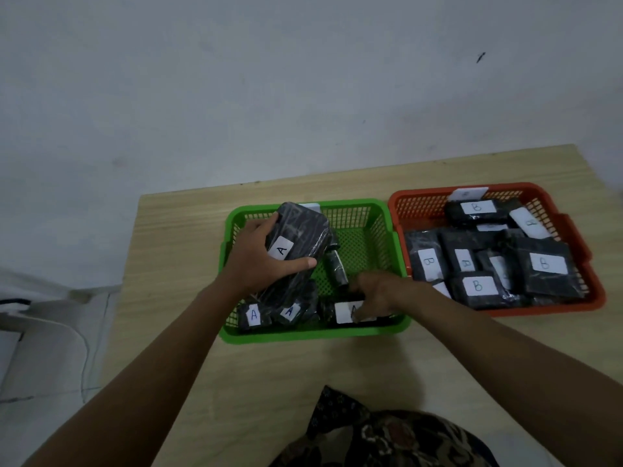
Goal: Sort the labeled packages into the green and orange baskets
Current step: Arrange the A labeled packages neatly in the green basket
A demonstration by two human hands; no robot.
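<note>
A green basket (381, 328) sits mid-table and holds black wrapped packages with white "A" labels. My left hand (259, 261) grips a large black package marked A (300, 230) over the basket's left side. My right hand (377, 294), blurred, reaches into the basket's front right and pinches a flat package with a white label (344, 311). Two small A packages (256, 315) lie in the front left corner, and a small black roll (335, 267) stands in the middle. The orange basket (573, 224) to the right is filled with several black packages labelled B (544, 264).
Both baskets stand side by side on a light wooden table (175, 264) set against a grey wall. The table's left edge drops to a tiled floor. Patterned clothing (387, 436) shows at the near edge.
</note>
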